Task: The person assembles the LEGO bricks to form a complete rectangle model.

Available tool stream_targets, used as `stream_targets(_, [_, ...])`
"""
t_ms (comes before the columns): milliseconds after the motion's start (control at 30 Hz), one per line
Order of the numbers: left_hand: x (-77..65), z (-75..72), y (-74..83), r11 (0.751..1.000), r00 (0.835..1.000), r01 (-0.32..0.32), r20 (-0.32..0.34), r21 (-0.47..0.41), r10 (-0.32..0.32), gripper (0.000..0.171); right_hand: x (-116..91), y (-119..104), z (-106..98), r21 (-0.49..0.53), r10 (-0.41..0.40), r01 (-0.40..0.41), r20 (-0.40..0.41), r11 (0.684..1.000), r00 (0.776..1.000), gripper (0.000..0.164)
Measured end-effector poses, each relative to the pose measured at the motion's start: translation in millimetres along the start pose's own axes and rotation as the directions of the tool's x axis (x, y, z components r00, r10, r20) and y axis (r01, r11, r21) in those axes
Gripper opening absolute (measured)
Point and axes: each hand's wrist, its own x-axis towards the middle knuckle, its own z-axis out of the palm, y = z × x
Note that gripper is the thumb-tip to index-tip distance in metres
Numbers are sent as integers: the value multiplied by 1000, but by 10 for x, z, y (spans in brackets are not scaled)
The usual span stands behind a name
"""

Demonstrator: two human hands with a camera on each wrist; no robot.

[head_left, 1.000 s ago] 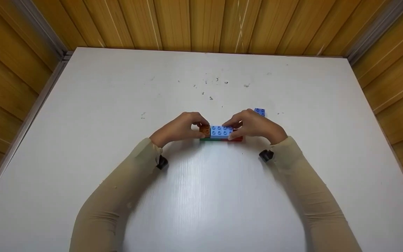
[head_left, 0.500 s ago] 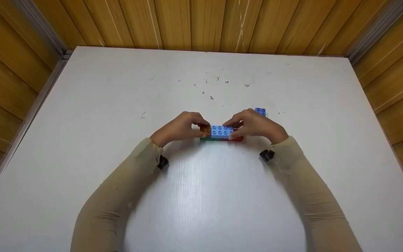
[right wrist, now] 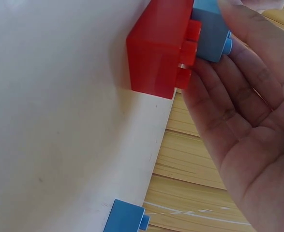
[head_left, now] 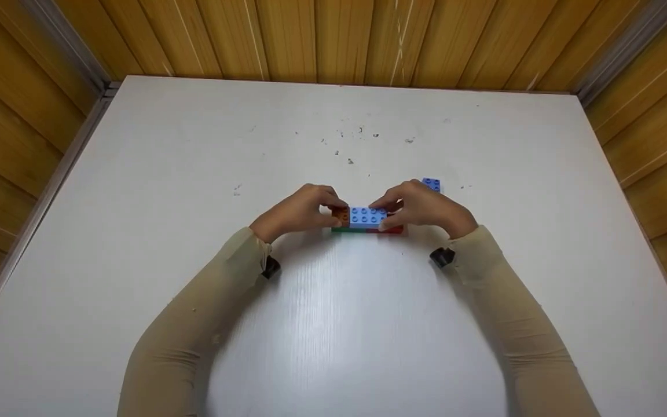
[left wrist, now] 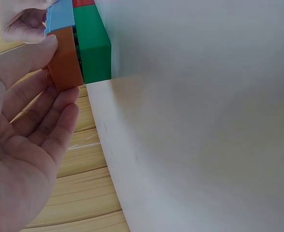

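My left hand (head_left: 300, 209) pinches an orange toy brick (left wrist: 65, 60) between thumb and fingers. The orange brick sits over the end of a green brick (left wrist: 94, 46), and a thin gap with green studs shows between them in the left wrist view. Beside it, a light blue brick (head_left: 363, 215) spans the green brick and a red brick (right wrist: 154, 55), which stand end to end on the table. My right hand (head_left: 423, 205) grips the light blue brick near its right end. Several red studs stay uncovered at the outer end of the red brick.
A separate blue brick (head_left: 433, 184) lies on the white table (head_left: 333, 324) just beyond my right hand. Small dark marks dot the tabletop behind the bricks. Wood-patterned walls (head_left: 339, 43) rise at the back and both sides.
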Motion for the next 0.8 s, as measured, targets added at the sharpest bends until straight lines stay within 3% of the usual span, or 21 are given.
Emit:
stream_targets(433, [14,51,27,999,999,35,-26,-14,-35,37,-14,6,1,-1,50,-50,10,999,999,41])
stream_targets(800, [25,18,74,997,997,76,-33,-3,-76,35,-15,11,29,-7,-2,2,-1,1000,1000,41])
